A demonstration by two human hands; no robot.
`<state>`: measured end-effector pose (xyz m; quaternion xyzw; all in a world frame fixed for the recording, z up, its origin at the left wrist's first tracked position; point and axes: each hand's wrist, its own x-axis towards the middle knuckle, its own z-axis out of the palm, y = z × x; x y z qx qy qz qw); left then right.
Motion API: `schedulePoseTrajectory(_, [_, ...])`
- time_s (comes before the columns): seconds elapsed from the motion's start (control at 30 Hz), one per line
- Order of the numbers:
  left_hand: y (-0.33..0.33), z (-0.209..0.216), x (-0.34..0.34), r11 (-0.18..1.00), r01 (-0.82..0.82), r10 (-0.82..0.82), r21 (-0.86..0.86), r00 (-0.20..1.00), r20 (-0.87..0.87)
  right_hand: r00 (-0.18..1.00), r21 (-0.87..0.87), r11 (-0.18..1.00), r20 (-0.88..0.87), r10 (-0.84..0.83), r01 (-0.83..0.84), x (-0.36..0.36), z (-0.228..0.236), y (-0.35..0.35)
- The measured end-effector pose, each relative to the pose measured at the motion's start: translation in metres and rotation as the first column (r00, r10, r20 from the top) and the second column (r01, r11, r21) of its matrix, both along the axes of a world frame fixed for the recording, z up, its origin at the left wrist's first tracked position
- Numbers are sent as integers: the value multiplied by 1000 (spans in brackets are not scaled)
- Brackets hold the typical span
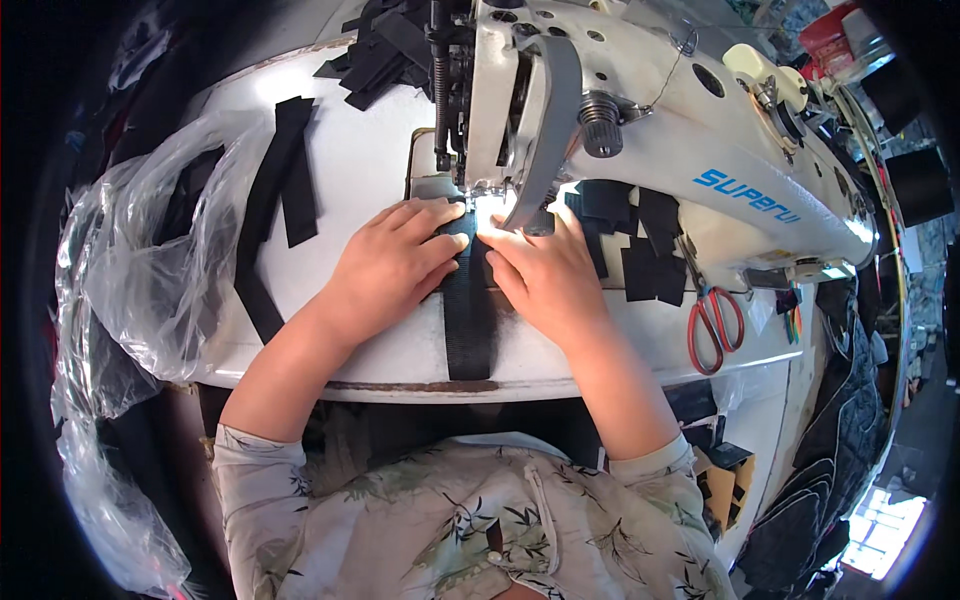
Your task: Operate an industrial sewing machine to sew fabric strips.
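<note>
A black webbing strap (468,320) runs from the table's front edge straight in under the presser foot of a white sewing machine (640,130). My left hand (400,250) lies on its left side, open, with the fingers stretched out and the tips resting along the strap's edge close to the needle. On the other side my right hand (548,275) is also open, thumb and forefinger reaching toward the strap beside the lit needle area. Part of its fingers is hidden behind the machine head.
Red-handled scissors (715,330) and several black fabric pieces (655,270) lie to the right. Long black strips (285,170) and a clear plastic bag (165,270) are at left. More black pieces (395,45) are heaped at the back. A cardboard box (728,480) stands below the table.
</note>
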<state>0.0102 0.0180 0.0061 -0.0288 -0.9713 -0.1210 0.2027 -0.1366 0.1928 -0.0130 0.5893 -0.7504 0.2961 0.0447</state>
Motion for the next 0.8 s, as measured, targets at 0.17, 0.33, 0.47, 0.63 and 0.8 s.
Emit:
schedulePoseTrajectory(0.17, [0, 0, 0, 994, -56, 53, -94, 998, -31, 1000, 0, 1000, -5, 23, -23, -1, 0, 0])
schedulePoseTrajectory(0.33, [0, -2, -1, 999, -16, 15, -29, 999, -44, 999, 19, 999, -32, 26, -26, 0, -2, 2])
schedulePoseTrajectory(0.47, [-7, -7, -2, 998, -44, 40, -49, 995, -91, 999, 25, 999, -26, 25, -24, 4, -2, -1])
schedulePoseTrajectory(0.63, [-12, -7, -8, 997, -66, 62, -32, 992, -112, 1000, 42, 999, -30, -5, 6, 6, 1, 0])
schedulePoseTrajectory(0.8, [-14, -12, -7, 995, -97, 97, 2, 991, -92, 999, 62, 998, -33, -3, 5, 5, 0, 1])
